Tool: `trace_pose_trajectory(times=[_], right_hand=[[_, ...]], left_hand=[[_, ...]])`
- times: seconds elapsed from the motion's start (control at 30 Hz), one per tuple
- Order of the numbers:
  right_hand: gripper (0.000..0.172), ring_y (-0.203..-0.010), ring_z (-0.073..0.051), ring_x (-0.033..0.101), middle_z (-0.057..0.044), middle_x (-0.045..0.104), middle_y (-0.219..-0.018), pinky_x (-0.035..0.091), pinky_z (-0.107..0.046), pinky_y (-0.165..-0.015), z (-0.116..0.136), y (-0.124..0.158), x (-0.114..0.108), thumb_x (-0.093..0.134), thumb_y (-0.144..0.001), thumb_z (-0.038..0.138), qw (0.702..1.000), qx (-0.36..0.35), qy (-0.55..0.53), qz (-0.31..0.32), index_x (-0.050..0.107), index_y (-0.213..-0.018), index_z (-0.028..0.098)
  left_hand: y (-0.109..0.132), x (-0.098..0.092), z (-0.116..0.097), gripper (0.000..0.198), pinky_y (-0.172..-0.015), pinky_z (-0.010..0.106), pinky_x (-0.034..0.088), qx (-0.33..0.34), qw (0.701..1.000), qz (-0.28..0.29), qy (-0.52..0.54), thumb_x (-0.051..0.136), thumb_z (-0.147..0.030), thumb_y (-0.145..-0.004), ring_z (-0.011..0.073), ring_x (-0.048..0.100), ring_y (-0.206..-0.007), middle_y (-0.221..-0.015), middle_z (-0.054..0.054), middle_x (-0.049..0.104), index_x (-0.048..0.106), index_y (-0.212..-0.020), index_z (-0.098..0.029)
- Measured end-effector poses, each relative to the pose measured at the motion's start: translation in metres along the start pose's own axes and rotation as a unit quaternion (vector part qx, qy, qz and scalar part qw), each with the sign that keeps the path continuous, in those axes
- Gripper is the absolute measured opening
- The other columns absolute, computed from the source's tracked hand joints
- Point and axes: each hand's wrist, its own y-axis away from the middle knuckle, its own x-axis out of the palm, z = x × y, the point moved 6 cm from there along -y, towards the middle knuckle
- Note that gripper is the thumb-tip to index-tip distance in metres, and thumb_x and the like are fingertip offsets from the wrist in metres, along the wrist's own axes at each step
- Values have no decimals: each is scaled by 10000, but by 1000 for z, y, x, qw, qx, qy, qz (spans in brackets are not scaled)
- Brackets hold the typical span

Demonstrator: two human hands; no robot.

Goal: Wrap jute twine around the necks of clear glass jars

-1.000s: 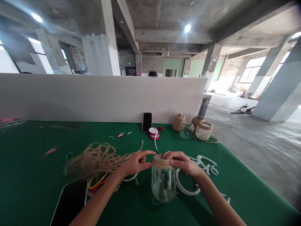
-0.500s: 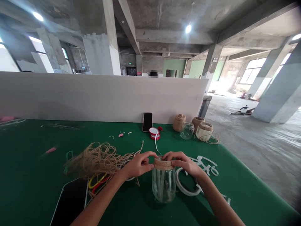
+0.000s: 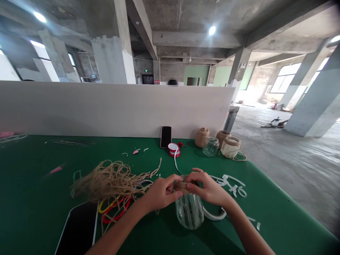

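A clear glass jar (image 3: 190, 212) with a band of brown jute twine (image 3: 182, 187) around its neck tilts slightly between my hands. My left hand (image 3: 163, 191) grips the neck from the left, thumb in front on the twine. From the other side my right hand (image 3: 208, 187) pinches the band with thumb and fingers, partly covering the rim. Just right of the jar lies a roll of white tape (image 3: 215, 215), half hidden by my right forearm. A loose heap of jute twine (image 3: 106, 180) spreads left of my left hand.
Red-and-yellow-handled scissors (image 3: 117, 212) and a dark tablet-like panel (image 3: 77, 230) lie at left. Farther back stand a phone (image 3: 166, 137), a red-and-white ribbon spool (image 3: 174, 150) and several jars (image 3: 230, 147). White strips (image 3: 233, 184) lie at right. A white partition (image 3: 114, 109) edges the green table.
The jar has tilted, its base swinging slightly right. Both hands have shifted their hold on the twine band, with my left thumb now lower across its front.
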Motion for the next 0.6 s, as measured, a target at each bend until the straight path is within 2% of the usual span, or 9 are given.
trace_pose_trajectory(times=[0.07, 0.13, 0.23, 0.47, 0.6], right_hand=[[184, -668, -136, 512, 23, 535, -662, 264, -401, -981, 0, 0, -2, 498, -864, 308, 1000, -5, -13, 7, 568, -750, 182], [219, -718, -152, 504, -4, 552, -708, 361, -343, -856, -2, 0, -4, 491, -869, 331, 999, -13, -31, 17, 569, -742, 170], [268, -738, -153, 494, -28, 562, -770, 394, -277, -702, -7, 1, -6, 460, -886, 362, 996, -21, -75, 39, 575, -759, 157], [271, -846, -171, 521, -69, 567, -955, 403, -277, -731, -19, 1, -5, 505, -864, 388, 972, -20, -227, 52, 605, -839, 137], [257, -888, -174, 518, -66, 559, -989, 393, -275, -765, -24, 0, -1, 544, -840, 390, 955, -14, -292, 52, 603, -804, 142]], left_hand=[[0, 0, 1, 344, -486, 207, 211, 4, 1000, 14, 9, 497, -318, -837, 90, 321, -500, -569, -74, 321, 448, -1163, -219], [0, 0, 3, 383, -485, 206, 216, 7, 999, 29, 19, 488, -317, -846, 91, 321, -498, -571, -73, 327, 414, -1209, -225], [-1, -2, 9, 401, -485, 205, 220, 4, 999, 42, 18, 473, -324, -856, 91, 304, -494, -574, -72, 323, 400, -1238, -226], [-5, -7, 29, 485, -486, 195, 209, -10, 999, 46, 21, 479, -407, -856, 83, 278, -491, -576, -82, 287, 355, -1292, -233], [-6, -12, 35, 537, -495, 190, 213, 3, 999, 31, 23, 488, -400, -859, 79, 274, -495, -569, -87, 301, 310, -1340, -239]])
